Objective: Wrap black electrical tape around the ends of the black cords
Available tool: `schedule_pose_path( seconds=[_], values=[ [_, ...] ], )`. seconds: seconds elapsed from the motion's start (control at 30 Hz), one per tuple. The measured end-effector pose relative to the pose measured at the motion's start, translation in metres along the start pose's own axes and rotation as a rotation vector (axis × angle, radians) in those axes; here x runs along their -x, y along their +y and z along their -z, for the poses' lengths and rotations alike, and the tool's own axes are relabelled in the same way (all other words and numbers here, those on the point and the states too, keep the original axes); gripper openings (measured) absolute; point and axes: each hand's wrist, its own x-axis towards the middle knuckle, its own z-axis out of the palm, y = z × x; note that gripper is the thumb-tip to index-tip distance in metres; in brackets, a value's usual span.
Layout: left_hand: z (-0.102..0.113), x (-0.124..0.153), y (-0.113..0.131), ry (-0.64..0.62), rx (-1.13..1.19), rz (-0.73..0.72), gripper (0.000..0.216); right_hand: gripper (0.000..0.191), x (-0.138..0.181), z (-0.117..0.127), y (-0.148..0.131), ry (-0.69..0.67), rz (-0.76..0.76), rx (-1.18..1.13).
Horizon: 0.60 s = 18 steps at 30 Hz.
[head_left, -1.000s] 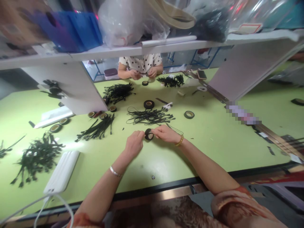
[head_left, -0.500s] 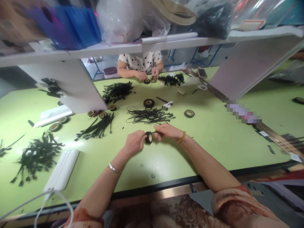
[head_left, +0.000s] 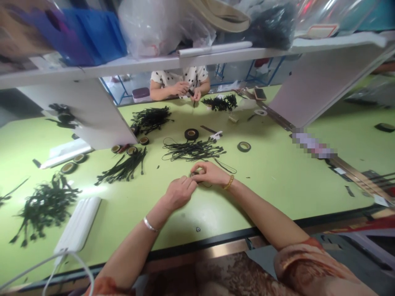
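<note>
My left hand is closed, its fingertips meeting those of my right hand above the green table. Between them a dark roll of black tape shows only in part, mostly covered by fingers. My right hand is bent in a pinch at a thin black cable, whose loop sticks out beyond the knuckles. Just past my hands lies a bundle of black cables. Behind it sits another black tape roll, with a further tape roll to the right.
Cable bundles and several tape rolls lie at left, near a white power strip with its cord. A loaded shelf spans overhead between panels. Across the table, a co-worker's hands hold a dark item. A metal rail runs along the right.
My hands have come together, covering most of the tape roll that showed between them. A cable loop now appears beyond my right hand. The co-worker's hands have risen off the table.
</note>
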Motion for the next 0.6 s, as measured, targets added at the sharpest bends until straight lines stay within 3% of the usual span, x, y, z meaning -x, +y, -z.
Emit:
schedule_pose_path(
  seconds=[0.13,0.27,0.33,0.43,0.6],
  values=[
    [-0.005,-0.002,0.005,-0.159,0.028,0.197,0.027,0.029,-0.003,-0.01,0.003,0.257,0.091,-0.095],
    [-0.004,-0.007,0.007,-0.376,0.183,0.405,0.024,0.028,-0.002,-0.007,0.002,0.377,0.2,-0.204],
    [-0.003,-0.009,0.004,-0.418,0.32,0.542,0.023,0.03,0.001,-0.005,0.001,0.41,0.275,-0.208],
    [-0.002,-0.01,-0.001,-0.357,0.624,0.787,0.025,0.034,0.007,-0.008,-0.001,0.415,0.423,-0.145],
    [0.0,-0.013,-0.011,-0.167,1.403,1.155,0.031,0.027,0.014,-0.011,-0.002,0.375,0.726,0.102]
  ],
)
